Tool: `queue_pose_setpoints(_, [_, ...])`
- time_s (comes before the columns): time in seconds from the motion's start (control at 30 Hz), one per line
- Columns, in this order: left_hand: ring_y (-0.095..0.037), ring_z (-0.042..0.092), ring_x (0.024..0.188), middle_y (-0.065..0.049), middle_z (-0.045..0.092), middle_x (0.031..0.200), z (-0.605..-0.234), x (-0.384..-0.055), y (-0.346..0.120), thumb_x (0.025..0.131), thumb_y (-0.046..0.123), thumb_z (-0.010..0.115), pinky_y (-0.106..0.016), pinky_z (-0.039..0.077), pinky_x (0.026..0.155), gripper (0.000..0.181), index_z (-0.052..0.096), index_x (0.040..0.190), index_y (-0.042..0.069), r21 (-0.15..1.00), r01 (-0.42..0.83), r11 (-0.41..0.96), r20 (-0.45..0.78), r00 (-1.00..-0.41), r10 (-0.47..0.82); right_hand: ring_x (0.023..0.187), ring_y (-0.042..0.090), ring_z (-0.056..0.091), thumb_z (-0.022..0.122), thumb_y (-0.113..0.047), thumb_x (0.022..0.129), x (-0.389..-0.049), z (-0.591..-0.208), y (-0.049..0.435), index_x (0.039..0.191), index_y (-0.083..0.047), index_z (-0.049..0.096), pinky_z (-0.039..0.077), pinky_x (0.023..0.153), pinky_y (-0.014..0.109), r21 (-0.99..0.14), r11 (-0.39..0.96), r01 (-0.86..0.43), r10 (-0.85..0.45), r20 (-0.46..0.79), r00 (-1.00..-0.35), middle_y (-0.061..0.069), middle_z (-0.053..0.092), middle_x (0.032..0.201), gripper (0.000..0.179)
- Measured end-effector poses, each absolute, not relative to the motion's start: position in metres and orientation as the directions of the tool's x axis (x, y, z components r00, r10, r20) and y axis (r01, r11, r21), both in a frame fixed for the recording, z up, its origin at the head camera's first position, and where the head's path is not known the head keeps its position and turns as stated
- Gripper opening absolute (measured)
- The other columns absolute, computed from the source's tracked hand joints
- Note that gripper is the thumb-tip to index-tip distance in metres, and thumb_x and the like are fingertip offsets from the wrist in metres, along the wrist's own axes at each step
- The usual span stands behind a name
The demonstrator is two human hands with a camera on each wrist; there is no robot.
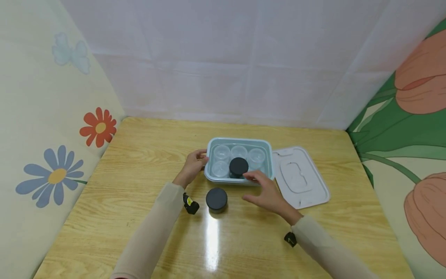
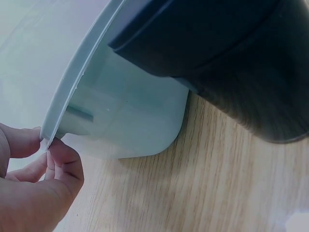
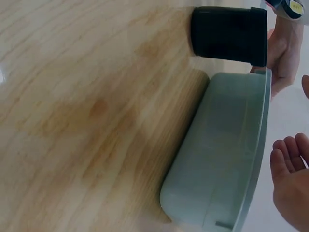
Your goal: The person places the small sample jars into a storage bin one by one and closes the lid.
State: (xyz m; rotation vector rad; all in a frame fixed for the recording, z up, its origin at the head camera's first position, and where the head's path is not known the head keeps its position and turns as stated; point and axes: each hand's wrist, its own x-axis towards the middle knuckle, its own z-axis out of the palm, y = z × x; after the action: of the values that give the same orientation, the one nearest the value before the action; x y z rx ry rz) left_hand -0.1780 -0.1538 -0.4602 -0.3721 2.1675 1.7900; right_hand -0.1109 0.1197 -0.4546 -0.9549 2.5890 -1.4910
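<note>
A light blue-green plastic bin (image 1: 271, 164) holds several clear round containers (image 1: 256, 155) and one black-lidded jar (image 1: 238, 166) at its near side. With thumb and fingers, my left hand (image 1: 193, 166) pinches the bin's left rim, seen closely in the left wrist view (image 2: 48, 174). Over the near right rim hovers my right hand (image 1: 266, 192), thumb spread from the fingers and nothing held. Its fingertips are beside the jar in the bin; whether they touch it I cannot tell. Another black jar (image 1: 216, 199) stands upright on the table in front of the bin.
A white lid (image 1: 311, 180) with a moulded handle lies flat to the right of the bin. The wooden table (image 1: 156, 135) meets a white cloth (image 1: 209, 77) at the back. Printed flower cloths (image 1: 42, 116) hang on both sides.
</note>
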Motion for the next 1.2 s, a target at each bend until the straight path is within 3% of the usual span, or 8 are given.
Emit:
queue_pose_setpoints(0.1, [-0.014, 0.053, 0.092, -0.009, 0.049, 0.109, -0.46, -0.179, -0.154, 0.099, 0.006, 0.045, -0.024, 0.052, 0.078, 0.041, 0.043, 0.141, 0.004, 0.9, -0.394, 0.187, -0.4, -0.917, -0.005, 0.106, 0.026, 0.058, 0.084, -0.007, 0.069, -0.107, -0.458, 0.116, 0.12, 0.001, 0.058, 0.05, 0.095, 0.033, -0.8, 0.338, -0.496, -0.514, 0.284, -0.809, 0.013, 0.06, 0.115, 0.058])
queue_pose_setpoints(0.4, [-0.014, 0.053, 0.092, -0.008, 0.049, 0.109, -0.459, -0.179, -0.155, 0.1, 0.006, 0.044, -0.024, 0.052, 0.079, 0.042, 0.042, 0.141, 0.005, 0.895, -0.402, 0.192, -0.408, -0.913, -0.009, 0.107, 0.036, 0.056, 0.083, -0.008, 0.07, -0.101, -0.464, 0.106, 0.119, 0.003, 0.058, 0.048, 0.094, 0.046, -0.834, 0.292, -0.468, -0.557, 0.249, -0.792, 0.02, 0.06, 0.116, 0.056])
queue_pose_setpoints(0.67, [-0.014, 0.052, 0.092, -0.008, 0.049, 0.109, -0.458, -0.177, -0.154, 0.099, 0.006, 0.044, -0.025, 0.052, 0.08, 0.042, 0.042, 0.141, 0.004, 0.894, -0.401, 0.198, -0.407, -0.913, -0.011, 0.114, 0.03, 0.057, 0.083, -0.014, 0.07, -0.097, -0.469, 0.096, 0.124, 0.001, 0.056, 0.047, 0.098, 0.037, -0.8, 0.347, -0.49, -0.588, 0.222, -0.778, 0.014, 0.061, 0.122, 0.062])
queue_pose_setpoints(1.2, [-0.013, 0.053, 0.091, -0.009, 0.05, 0.108, -0.459, -0.177, -0.153, 0.099, 0.005, 0.045, -0.025, 0.053, 0.079, 0.042, 0.043, 0.14, 0.004, 0.898, -0.396, 0.191, -0.4, -0.916, -0.022, 0.121, 0.029, 0.053, 0.084, -0.02, 0.071, -0.097, -0.476, 0.079, 0.13, 0.0, 0.052, 0.043, 0.102, 0.041, -0.789, 0.364, -0.495, -0.631, 0.183, -0.754, 0.014, 0.057, 0.13, 0.071])
